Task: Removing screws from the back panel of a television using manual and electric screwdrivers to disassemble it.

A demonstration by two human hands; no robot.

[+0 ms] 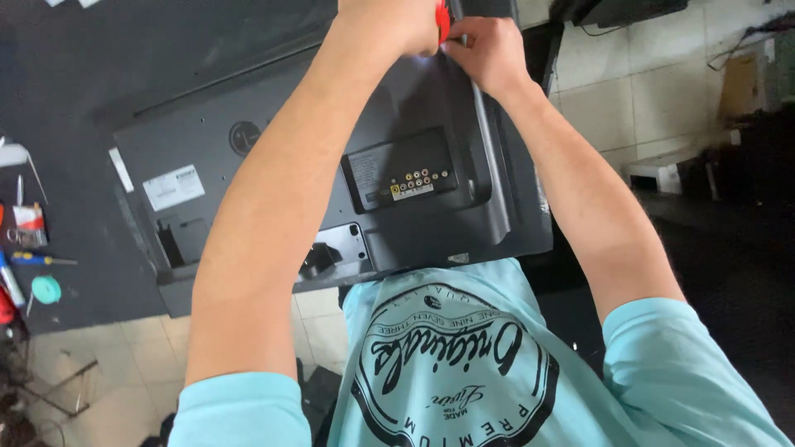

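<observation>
A flat television (273, 149) lies face down on a dark workbench, its grey back cover up, with a panel of coloured sockets (411, 182) near the middle. My left hand (389, 25) is closed around a red-handled tool (443, 21) at the set's far edge. My right hand (489, 51) is right beside it, fingers pinched at the tool's tip on the cover; what they pinch is hidden. Both arms reach forward over the set.
At the workbench's left edge lie a screwdriver with a blue and yellow handle (37, 260), a small teal round object (46, 289) and other bits. A tiled floor (604, 99) shows at right, with a white box (658, 172) and dark equipment.
</observation>
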